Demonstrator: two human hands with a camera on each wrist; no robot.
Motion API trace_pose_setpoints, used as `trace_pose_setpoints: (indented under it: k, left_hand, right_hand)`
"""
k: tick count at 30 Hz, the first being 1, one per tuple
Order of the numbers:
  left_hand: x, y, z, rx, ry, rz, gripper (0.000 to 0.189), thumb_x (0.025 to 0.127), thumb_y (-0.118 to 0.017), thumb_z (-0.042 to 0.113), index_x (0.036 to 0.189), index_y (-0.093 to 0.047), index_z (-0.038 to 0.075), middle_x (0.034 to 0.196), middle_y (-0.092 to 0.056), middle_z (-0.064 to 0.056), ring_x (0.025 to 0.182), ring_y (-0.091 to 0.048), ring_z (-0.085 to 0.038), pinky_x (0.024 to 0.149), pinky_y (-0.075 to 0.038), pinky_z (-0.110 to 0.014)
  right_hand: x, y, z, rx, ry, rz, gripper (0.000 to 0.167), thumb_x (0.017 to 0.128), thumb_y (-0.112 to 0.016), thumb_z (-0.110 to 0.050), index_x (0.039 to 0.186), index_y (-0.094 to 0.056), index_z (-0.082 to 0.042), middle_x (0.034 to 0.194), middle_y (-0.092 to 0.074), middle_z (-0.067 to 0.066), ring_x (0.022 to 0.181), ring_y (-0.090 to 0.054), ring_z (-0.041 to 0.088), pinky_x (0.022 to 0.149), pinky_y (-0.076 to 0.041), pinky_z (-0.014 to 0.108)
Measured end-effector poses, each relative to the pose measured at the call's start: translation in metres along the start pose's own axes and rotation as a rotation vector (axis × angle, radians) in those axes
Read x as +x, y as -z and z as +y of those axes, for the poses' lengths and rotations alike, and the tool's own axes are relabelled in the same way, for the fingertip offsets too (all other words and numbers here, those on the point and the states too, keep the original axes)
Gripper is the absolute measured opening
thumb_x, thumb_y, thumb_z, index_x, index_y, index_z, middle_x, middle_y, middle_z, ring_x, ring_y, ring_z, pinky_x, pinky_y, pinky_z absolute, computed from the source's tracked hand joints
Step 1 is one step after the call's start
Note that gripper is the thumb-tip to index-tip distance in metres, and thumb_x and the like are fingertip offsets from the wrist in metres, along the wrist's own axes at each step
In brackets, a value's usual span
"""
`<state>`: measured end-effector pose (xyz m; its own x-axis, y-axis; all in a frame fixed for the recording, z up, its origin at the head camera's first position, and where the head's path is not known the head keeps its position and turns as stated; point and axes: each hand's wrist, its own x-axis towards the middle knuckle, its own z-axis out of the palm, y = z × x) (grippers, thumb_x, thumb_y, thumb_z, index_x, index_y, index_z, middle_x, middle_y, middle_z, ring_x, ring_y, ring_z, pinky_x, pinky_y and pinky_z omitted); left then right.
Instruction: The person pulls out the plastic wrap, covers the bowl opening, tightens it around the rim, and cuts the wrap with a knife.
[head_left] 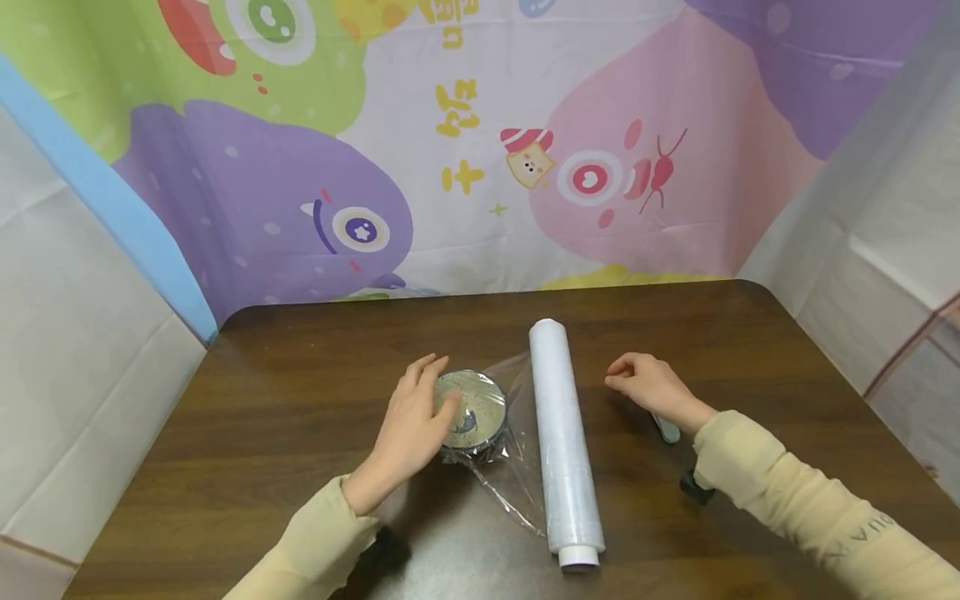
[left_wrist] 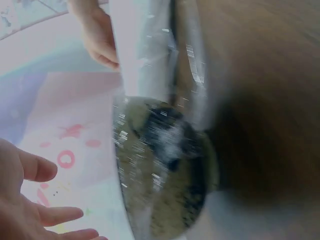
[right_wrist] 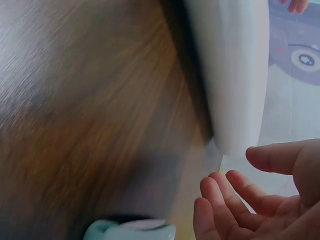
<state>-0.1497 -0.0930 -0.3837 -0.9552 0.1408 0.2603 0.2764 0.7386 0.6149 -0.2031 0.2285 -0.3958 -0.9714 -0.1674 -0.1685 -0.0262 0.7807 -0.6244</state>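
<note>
A round speckled bowl point(head_left: 480, 404) with a dark rim stands near the table's middle, clear cling film across its top. From the bowl, a loose sheet of film point(head_left: 525, 471) runs to the cling film roll point(head_left: 566, 442) lying to its right. My left hand point(head_left: 408, 421) hovers at the bowl's left side, fingers spread, the thumb overlapping the rim in the head view; the left wrist view shows nothing gripped. Right of the roll, my right hand point(head_left: 652, 385) is raised with loosely bent fingers, holding nothing. A mint-green object point(right_wrist: 130, 231) lies beneath it, its rounded end showing.
The dark wooden table point(head_left: 300, 433) ends at a cartoon-printed cloth point(head_left: 480, 225) hanging behind it. Pale cloth point(head_left: 67, 350) hangs at both sides. A white core end point(head_left: 579, 558) sticks out of the roll toward the near edge.
</note>
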Motion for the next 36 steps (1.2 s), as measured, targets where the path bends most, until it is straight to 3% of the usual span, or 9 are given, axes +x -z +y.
trace_pose_setpoints:
  k: [8,14,18,24,30,34,36]
  left_hand:
    - [0.020,-0.002,0.017,0.014,-0.067,-0.161,0.050,0.091,-0.049,0.032,0.134,-0.042,0.007,0.136,-0.042,-0.012,0.126,-0.037,-0.030,0.103,-0.029,-0.048]
    - [0.028,-0.010,0.037,0.059,-0.069,-0.258,0.058,0.090,-0.046,0.044,0.137,-0.039,0.009,0.137,-0.043,-0.010,0.126,-0.038,-0.030,0.102,-0.030,-0.047]
    - [0.031,-0.017,0.050,0.068,-0.088,-0.311,0.060,0.091,-0.045,0.045,0.137,-0.038,0.008,0.138,-0.042,-0.010,0.127,-0.039,-0.030,0.101,-0.032,-0.046]
    - [0.030,-0.026,0.061,0.066,-0.118,-0.352,0.061,0.091,-0.044,0.045,0.137,-0.037,0.006,0.137,-0.042,-0.012,0.126,-0.039,-0.030,0.102,-0.033,-0.045]
    - [0.026,-0.034,0.063,0.078,-0.133,-0.391,0.060,0.091,-0.044,0.046,0.137,-0.038,0.007,0.140,-0.039,-0.013,0.129,-0.036,-0.029,0.104,-0.030,-0.044]
    - [0.027,-0.038,0.065,0.071,-0.155,-0.383,0.058,0.091,-0.044,0.045,0.135,-0.041,0.007,0.138,-0.042,-0.014,0.129,-0.036,-0.028,0.104,-0.031,-0.043]
    - [0.028,-0.039,0.067,0.073,-0.162,-0.384,0.058,0.091,-0.045,0.044,0.135,-0.041,0.007,0.137,-0.043,-0.013,0.128,-0.037,-0.027,0.104,-0.031,-0.042]
  right_hand:
    - [-0.001,0.008,0.009,-0.129,0.019,0.051,0.035,0.086,-0.059,-0.022,0.110,-0.057,0.003,0.104,-0.060,0.021,0.092,-0.057,0.033,0.075,-0.047,0.043]
    - [-0.003,0.008,0.017,-0.217,-0.025,0.025,0.053,0.080,-0.064,-0.025,0.118,-0.048,0.009,0.112,-0.049,0.029,0.104,-0.043,0.048,0.082,-0.040,0.054]
    - [-0.006,0.009,0.022,-0.222,-0.079,0.007,0.061,0.079,-0.066,-0.024,0.122,-0.042,0.012,0.113,-0.045,0.031,0.101,-0.043,0.046,0.076,-0.042,0.050]
    - [-0.009,0.009,0.030,-0.193,-0.142,-0.039,0.061,0.076,-0.070,-0.016,0.120,-0.040,0.015,0.107,-0.046,0.030,0.087,-0.047,0.033,0.065,-0.043,0.036]
    - [-0.009,0.008,0.035,-0.208,-0.144,-0.063,0.047,0.074,-0.072,-0.014,0.106,-0.049,0.012,0.094,-0.053,0.023,0.076,-0.050,0.027,0.057,-0.044,0.031]
    - [-0.007,0.008,0.037,-0.212,-0.151,-0.057,0.022,0.072,-0.072,-0.012,0.077,-0.054,0.001,0.069,-0.052,0.008,0.057,-0.046,0.016,0.048,-0.038,0.026]
    - [-0.006,0.007,0.036,-0.205,-0.154,-0.053,0.024,0.072,-0.071,-0.012,0.065,-0.049,-0.006,0.060,-0.046,0.002,0.052,-0.041,0.013,0.046,-0.034,0.024]
